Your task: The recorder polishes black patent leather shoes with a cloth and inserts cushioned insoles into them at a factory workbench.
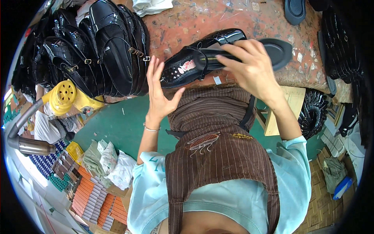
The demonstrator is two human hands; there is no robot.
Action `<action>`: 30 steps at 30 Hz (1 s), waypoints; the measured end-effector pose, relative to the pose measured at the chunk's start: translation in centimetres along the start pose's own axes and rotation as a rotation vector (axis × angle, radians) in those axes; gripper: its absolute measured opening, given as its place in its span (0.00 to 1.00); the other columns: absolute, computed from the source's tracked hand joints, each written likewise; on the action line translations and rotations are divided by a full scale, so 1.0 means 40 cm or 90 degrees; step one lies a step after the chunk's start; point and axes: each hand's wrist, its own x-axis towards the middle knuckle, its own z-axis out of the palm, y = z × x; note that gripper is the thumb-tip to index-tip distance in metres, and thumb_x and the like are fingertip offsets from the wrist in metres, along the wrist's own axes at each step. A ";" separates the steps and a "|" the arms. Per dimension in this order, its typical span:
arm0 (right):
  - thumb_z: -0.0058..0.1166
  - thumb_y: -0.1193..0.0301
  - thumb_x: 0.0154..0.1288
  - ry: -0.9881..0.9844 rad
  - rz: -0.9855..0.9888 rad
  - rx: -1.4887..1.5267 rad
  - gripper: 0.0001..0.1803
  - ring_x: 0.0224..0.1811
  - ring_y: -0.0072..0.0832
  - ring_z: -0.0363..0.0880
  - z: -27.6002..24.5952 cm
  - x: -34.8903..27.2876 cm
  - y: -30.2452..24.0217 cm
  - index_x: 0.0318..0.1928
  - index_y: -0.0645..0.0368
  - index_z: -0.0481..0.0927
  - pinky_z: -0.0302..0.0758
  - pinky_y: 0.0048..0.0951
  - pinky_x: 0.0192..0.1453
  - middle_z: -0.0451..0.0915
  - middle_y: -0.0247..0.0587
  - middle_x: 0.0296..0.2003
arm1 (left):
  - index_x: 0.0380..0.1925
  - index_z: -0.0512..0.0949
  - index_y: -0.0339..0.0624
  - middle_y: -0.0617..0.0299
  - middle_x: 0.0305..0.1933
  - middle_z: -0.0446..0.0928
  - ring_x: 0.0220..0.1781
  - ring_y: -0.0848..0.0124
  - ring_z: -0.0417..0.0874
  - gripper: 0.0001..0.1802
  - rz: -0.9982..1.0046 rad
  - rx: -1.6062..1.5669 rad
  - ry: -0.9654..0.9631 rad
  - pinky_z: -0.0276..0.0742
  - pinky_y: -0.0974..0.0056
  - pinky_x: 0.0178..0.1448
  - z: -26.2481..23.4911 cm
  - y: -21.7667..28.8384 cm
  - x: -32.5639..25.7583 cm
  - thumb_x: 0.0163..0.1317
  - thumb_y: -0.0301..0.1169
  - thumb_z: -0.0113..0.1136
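Observation:
A glossy black strapped shoe point(177, 80) lies on the worn red workbench point(183, 19), its toe to the upper right. Inside it a perforated base and a pink-and-white patch show. My right hand point(251, 66) grips a black insole point(279, 54) over the front half of the shoe; the fingers are slightly blurred. One rounded end of the insole sticks out to the right, and the other lies over the shoe's opening by the strap. At the shoe's heel end, my left hand point(159, 95) is open, thumb spread; I cannot tell whether its fingertips touch the heel.
Several glossy black buckled shoes point(117, 50) crowd the bench's left side. Below them is a yellow hot-air blower point(63, 95) with a metal nozzle point(37, 147). Another insole point(295, 11) lies at the far right, near stacked black shoes point(341, 50). A wooden stool point(286, 109) stands under the bench.

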 end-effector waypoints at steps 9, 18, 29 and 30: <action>0.62 0.72 0.43 -0.089 -0.096 0.221 0.08 0.45 0.33 0.79 0.172 0.132 -0.064 0.28 0.59 0.87 0.72 0.33 0.55 0.82 0.37 0.31 | 0.73 0.37 0.34 0.34 0.72 0.57 0.72 0.47 0.64 0.71 -0.037 -0.268 0.200 0.63 0.49 0.74 0.101 -0.047 -0.026 0.44 0.50 0.80; 0.57 0.72 0.52 -0.223 -0.102 0.163 0.15 0.56 0.34 0.77 0.174 0.137 -0.074 0.40 0.63 0.86 0.72 0.33 0.60 0.80 0.43 0.53 | 0.73 0.43 0.34 0.33 0.70 0.60 0.70 0.45 0.67 0.68 -0.025 -0.278 0.196 0.64 0.49 0.72 0.099 -0.074 -0.039 0.46 0.54 0.78; 0.48 0.73 0.61 -0.269 -0.261 0.210 0.22 0.71 0.28 0.66 0.221 0.127 -0.078 0.55 0.50 0.83 0.58 0.38 0.78 0.74 0.35 0.65 | 0.43 0.67 0.37 0.35 0.62 0.69 0.62 0.46 0.73 0.14 0.007 -0.207 0.185 0.67 0.49 0.67 0.092 -0.081 -0.016 0.63 0.33 0.53; 0.49 0.73 0.61 -0.282 -0.211 0.139 0.22 0.71 0.28 0.67 0.186 0.112 -0.074 0.55 0.49 0.83 0.56 0.38 0.79 0.75 0.35 0.64 | 0.43 0.67 0.37 0.35 0.62 0.69 0.62 0.46 0.73 0.14 0.008 -0.206 0.189 0.67 0.49 0.67 0.090 -0.081 -0.020 0.63 0.33 0.53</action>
